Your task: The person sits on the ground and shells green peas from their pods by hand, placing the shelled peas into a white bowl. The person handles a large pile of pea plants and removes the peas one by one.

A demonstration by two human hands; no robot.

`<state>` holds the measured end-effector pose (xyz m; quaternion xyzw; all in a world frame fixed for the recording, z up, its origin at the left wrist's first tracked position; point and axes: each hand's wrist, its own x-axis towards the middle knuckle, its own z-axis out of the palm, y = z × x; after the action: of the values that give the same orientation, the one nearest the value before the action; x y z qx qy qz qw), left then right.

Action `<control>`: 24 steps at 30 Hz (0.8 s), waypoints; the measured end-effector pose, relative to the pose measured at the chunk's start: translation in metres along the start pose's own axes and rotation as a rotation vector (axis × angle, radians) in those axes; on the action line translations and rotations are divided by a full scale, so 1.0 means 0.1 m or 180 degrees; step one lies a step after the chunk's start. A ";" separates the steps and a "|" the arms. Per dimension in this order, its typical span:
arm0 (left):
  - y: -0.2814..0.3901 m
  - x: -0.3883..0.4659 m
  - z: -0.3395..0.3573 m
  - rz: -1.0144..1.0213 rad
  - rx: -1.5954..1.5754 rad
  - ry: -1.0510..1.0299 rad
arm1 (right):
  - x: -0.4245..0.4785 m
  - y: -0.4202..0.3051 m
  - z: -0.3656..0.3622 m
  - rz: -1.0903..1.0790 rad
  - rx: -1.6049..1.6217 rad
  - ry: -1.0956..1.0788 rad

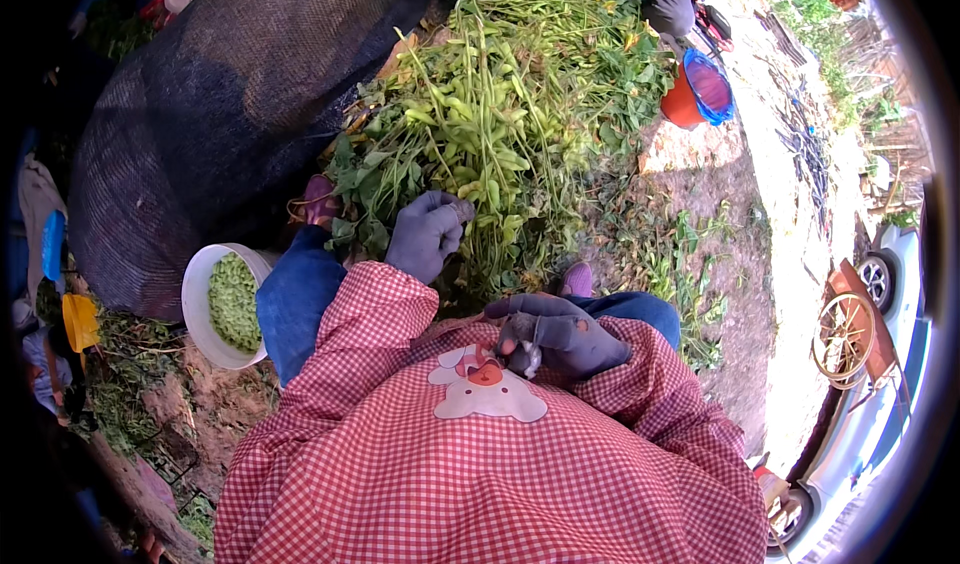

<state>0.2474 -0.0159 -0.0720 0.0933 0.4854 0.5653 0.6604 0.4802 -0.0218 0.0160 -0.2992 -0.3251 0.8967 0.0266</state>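
My left hand, in a grey glove, is closed at the near side of a heap of green soybean plants. Its fingertips meet the stems and plump pods there. Close to my lap, my right hand is curled inward, its grey glove worn through in places. Something whitish shows by its thumb; I cannot tell whether that is held or part of the glove. A white bucket by my left knee holds many shelled green beans.
Dark mesh netting bulges at the left. An orange bucket with a blue liner stands beyond the heap, near another person. A yellow container lies far left. A wheeled cart and a car are at right.
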 end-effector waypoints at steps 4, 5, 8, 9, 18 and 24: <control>0.02 0.00 -0.04 -0.0067 -0.0576 -0.0208 | 0.04 0.35 0.12 -0.0591 -0.1231 -0.0238; 0.04 -0.01 -0.03 -0.0065 -0.0717 -0.0155 | 0.03 0.27 0.17 -0.0802 -0.1566 0.0046; 0.11 -0.09 -0.01 -0.0063 -0.0673 -0.0182 | 0.15 -0.14 0.16 -0.0684 -0.1654 0.0688; 0.12 -0.13 0.02 -0.0079 -0.0573 -0.0065 | 0.22 -0.30 0.13 -0.0869 -0.1690 0.0764; 0.18 -0.32 0.14 0.0301 0.0727 -0.0194 | 0.78 -0.60 -0.16 -0.0879 -0.1707 0.1135; 0.16 -0.30 0.15 0.0668 0.1542 -0.0382 | 0.71 -0.59 -0.26 -0.0397 -0.1180 0.0983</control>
<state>0.2511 -0.0294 -0.0371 0.3317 0.5542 0.4915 0.5842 0.4278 0.0571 -0.0014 -0.4118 -0.4940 0.7620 0.0759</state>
